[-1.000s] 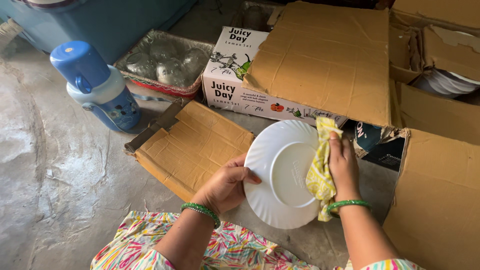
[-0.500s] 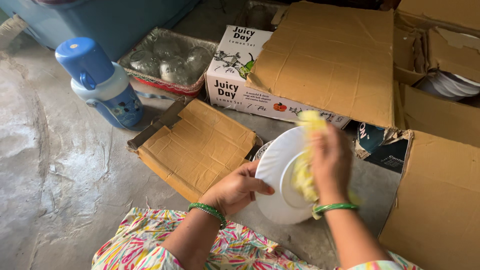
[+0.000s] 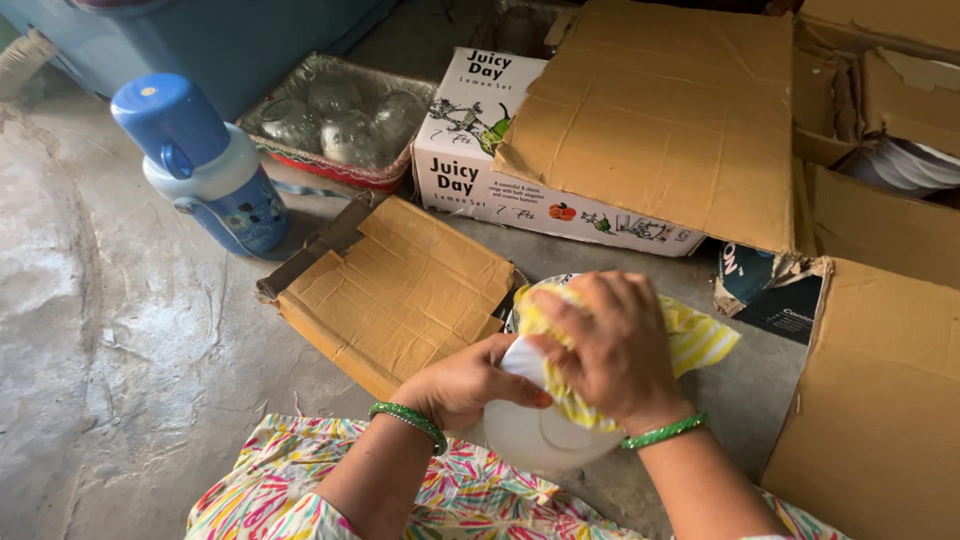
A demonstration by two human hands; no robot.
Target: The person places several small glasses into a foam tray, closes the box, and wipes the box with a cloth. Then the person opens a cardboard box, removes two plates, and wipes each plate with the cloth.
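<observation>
**A:** Head view first: your right hand (image 3: 610,345) has swung from the plate's 3 o'clock edge across to its face. A second ago the white plate (image 3: 535,435) showed nearly whole, with the yellow checked cloth (image 3: 700,340) tucked at its right rim. Now your hand and the cloth cover most of it, and only a lower crescent shows at 6 o'clock.

**B:** And how do your hands sit on it?

**A:** Your right hand is spread flat, fingers curled over the cloth, pressing it onto the plate; a loose tail of cloth trails out towards 3 o'clock. Your left hand (image 3: 465,380) is closed on the plate's 9 o'clock rim, thumb on the near face, as it was half a second ago.

**B:** Where is the plate itself?

**A:** Held up off the floor, lower and closer to your patterned lap (image 3: 300,480) than it was, just in front of the flattened cardboard piece (image 3: 400,290) at 10 o'clock. I judge the wiping has moved from the edge to the middle of the plate; whether that face is clean you cannot tell, since the cloth hides it.

**B:** Anything else nearby?

**A:** Nothing has shifted: the blue flask (image 3: 200,165) stands at 10 o'clock, the tray of wrapped glasses (image 3: 335,120) at 11, and the printed white box (image 3: 500,150) at 12 under a big cardboard flap (image 3: 660,110).
</observation>
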